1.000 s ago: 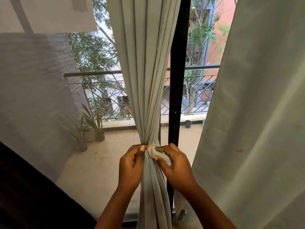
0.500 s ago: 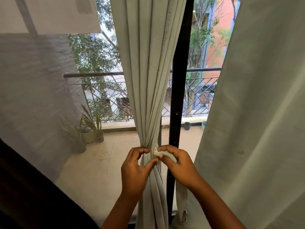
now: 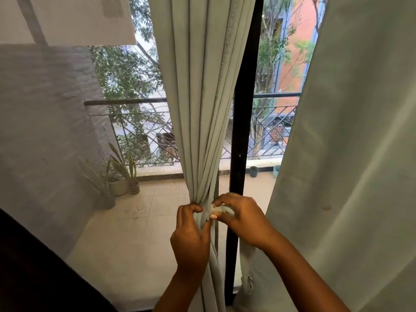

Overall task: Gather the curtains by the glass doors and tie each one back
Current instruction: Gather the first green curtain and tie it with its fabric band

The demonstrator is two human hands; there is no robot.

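Observation:
A pale grey-green curtain (image 3: 202, 91) hangs gathered into a narrow bunch in front of the glass door's black frame (image 3: 242, 131). A band of the same cloth, the tie-back (image 3: 221, 210), wraps the bunch at its narrowest point. My left hand (image 3: 191, 239) grips the bunch from the left, fingers curled around it and thumb pressing the cloth. My right hand (image 3: 240, 215) pinches the end of the tie-back between thumb and fingers, right beside my left hand. A second curtain (image 3: 349, 154) of the same cloth hangs loose and spread out on the right.
Through the glass lies a tiled balcony with a metal railing (image 3: 139, 129), potted plants (image 3: 123, 176) at its left wall and two small pots (image 3: 254, 171) near the right. A dark shape (image 3: 33, 266) fills the lower left corner. A metal ring (image 3: 249, 279) hangs on the right curtain's lower edge.
My hands have stayed at the gathered point. The right hand's fingers have shifted on the tie-back end and the left hand has curled tighter around the bunch. The view has drifted slightly.

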